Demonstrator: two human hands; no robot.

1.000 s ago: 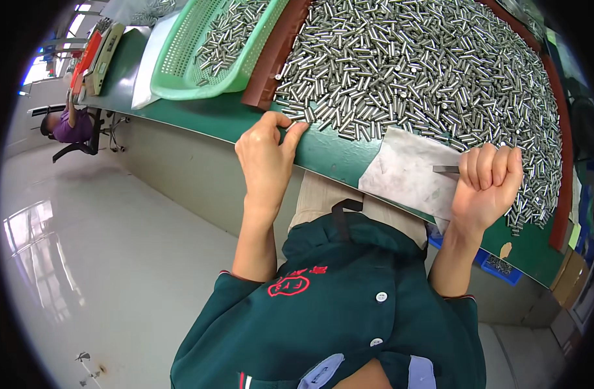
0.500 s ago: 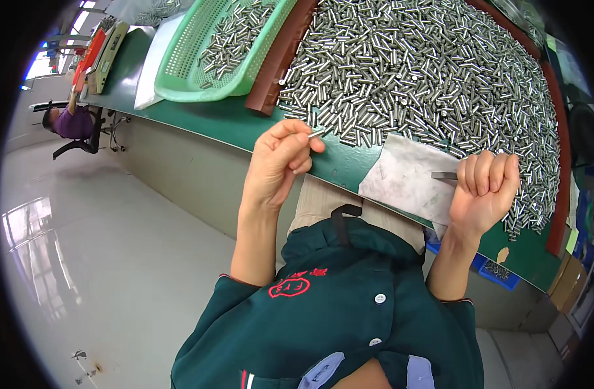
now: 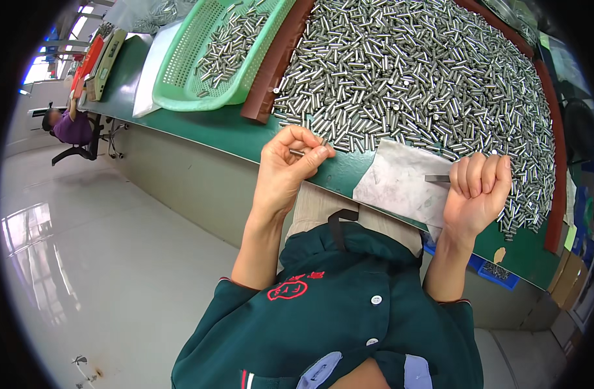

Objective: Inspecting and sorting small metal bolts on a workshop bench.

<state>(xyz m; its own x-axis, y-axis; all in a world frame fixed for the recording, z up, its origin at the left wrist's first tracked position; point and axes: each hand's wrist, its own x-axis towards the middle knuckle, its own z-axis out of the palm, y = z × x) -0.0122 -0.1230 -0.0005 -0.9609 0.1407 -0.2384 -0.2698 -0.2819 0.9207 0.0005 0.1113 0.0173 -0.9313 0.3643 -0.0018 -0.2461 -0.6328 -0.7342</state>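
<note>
A wide heap of short shiny metal pins [image 3: 413, 78] covers the green table [image 3: 342, 174]. My left hand [image 3: 282, 170] is at the heap's near left edge, thumb and forefinger pinched on a metal pin [image 3: 323, 142]. Another pin [image 3: 297, 152] shows between its curled fingers. Over a smudged white cloth [image 3: 397, 178] at the table's front, my right hand [image 3: 476, 194] is closed in a fist, palm side up. A flat grey metal strip [image 3: 437, 178] sticks out of that fist to the left; the rest of it is hidden by the fingers.
A light green perforated basket [image 3: 169, 91] with more pins stands left of the heap. Brown-red edging bars [image 3: 261, 97] border the heap. A blue bin [image 3: 498, 272] of small parts sits below the table edge at right. Far left, a person in purple [image 3: 74, 128] sits on a chair.
My left fingers have closed further, and a second pin now shows within them. The right fist still holds the strip over the cloth. The whole view has shifted slightly.
</note>
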